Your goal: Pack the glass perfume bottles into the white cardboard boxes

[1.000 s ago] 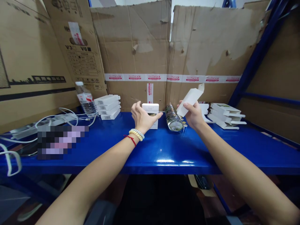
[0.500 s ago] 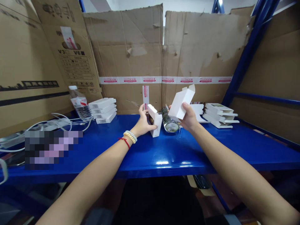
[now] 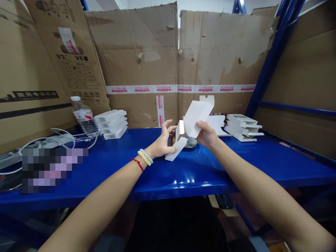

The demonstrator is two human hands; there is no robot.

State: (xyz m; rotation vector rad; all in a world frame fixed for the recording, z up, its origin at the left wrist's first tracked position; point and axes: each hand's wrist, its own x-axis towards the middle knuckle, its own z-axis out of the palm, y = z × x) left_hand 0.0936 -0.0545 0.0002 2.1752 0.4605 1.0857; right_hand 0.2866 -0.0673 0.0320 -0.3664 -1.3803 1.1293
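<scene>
My left hand [image 3: 160, 144] grips a small white cardboard piece with folded ends [image 3: 175, 149], thumb in front and fingers spread along its far side. Something dark and gold shows on its inner side, too hidden to name. A white carton [image 3: 196, 117] with its end flap raised is held in my right hand [image 3: 208, 133], thumb on the near face. It slants, its lower left edge close against the white piece; whether they touch I cannot tell. Behind both, a clear, shiny item [image 3: 191, 142] lies on the blue table, mostly covered by the carton.
Closed white boxes [image 3: 111, 125] are stacked at left, beside a water bottle [image 3: 85, 120] and white cables [image 3: 63, 140]. At right stand stacked white boxes with open flaps [image 3: 242, 128] and a white card piece [image 3: 216, 122]. Cardboard sheets [image 3: 139, 66] wall the back of the blue table [image 3: 115, 182].
The carton and the white piece have come together. The white piece has tilted to the right, and the carton now covers more of the clear item. The view has shifted slightly.
</scene>
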